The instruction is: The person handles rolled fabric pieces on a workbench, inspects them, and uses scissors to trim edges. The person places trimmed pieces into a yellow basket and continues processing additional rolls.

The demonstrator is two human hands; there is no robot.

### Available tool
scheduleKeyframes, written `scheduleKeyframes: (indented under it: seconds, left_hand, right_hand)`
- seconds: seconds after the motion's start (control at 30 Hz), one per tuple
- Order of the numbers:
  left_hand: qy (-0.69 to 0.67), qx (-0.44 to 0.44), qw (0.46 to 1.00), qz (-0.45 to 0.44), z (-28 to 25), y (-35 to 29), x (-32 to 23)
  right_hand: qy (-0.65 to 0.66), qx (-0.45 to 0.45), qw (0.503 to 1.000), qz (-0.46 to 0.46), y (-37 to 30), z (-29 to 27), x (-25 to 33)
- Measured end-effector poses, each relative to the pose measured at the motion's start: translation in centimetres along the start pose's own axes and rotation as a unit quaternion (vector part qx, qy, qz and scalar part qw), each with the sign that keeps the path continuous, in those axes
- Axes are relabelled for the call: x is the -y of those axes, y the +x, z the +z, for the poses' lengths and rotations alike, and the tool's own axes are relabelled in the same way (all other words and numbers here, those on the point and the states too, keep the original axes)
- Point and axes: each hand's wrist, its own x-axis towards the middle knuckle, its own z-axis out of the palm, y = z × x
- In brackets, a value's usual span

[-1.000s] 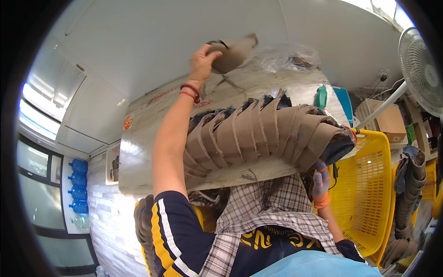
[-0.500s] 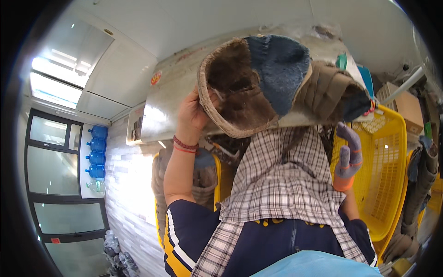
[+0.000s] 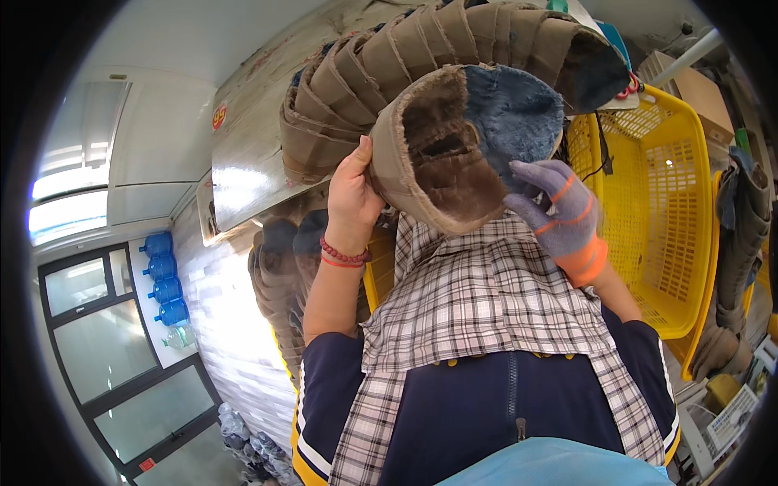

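A cup-shaped, plush-lined piece [image 3: 454,182] with a brown fabric outside and brown and blue pile inside is tilted so its hollow shows. My bare left hand [image 3: 354,190], with red bracelets at the wrist, is closed on its left side, thumb up along the outer wall. At its right edge is my right hand [image 3: 559,206] in a grey and orange glove. Those fingers are curved but apart, their tips over the blue lining; whether they touch it I cannot tell. Behind it, a curved row of nested brown pieces [image 3: 397,57] lies on the worktable [image 3: 251,170].
A yellow plastic basket [image 3: 660,235] stands to the right, with more brown pieces [image 3: 737,243] beyond it. Other brown pieces [image 3: 275,275] sit low at the left, below the table. Against the left wall are several blue water bottles [image 3: 166,287]. A cardboard box [image 3: 689,89] is at the far right.
The held piece has come down nearer my body, uncovering the nested row behind. My gloved right hand has risen from beside the basket to the piece's right edge.
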Motion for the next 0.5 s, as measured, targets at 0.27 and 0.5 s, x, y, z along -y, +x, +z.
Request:
scheduleKeyframes:
  seconds: [0.27, 0.5]
  left_hand:
    - [0.322, 0.115, 0.936, 0.089, 5.0, -1.9, 5.3]
    - [0.357, 0.154, 0.918, 0.078, 6.2, -0.7, 6.3]
  right_hand:
    - [0.503, 0.018, 0.819, 0.276, -2.6, 2.2, -4.3]
    - [0.738, -0.045, 0.656, 0.152, -7.4, 0.4, -10.5]
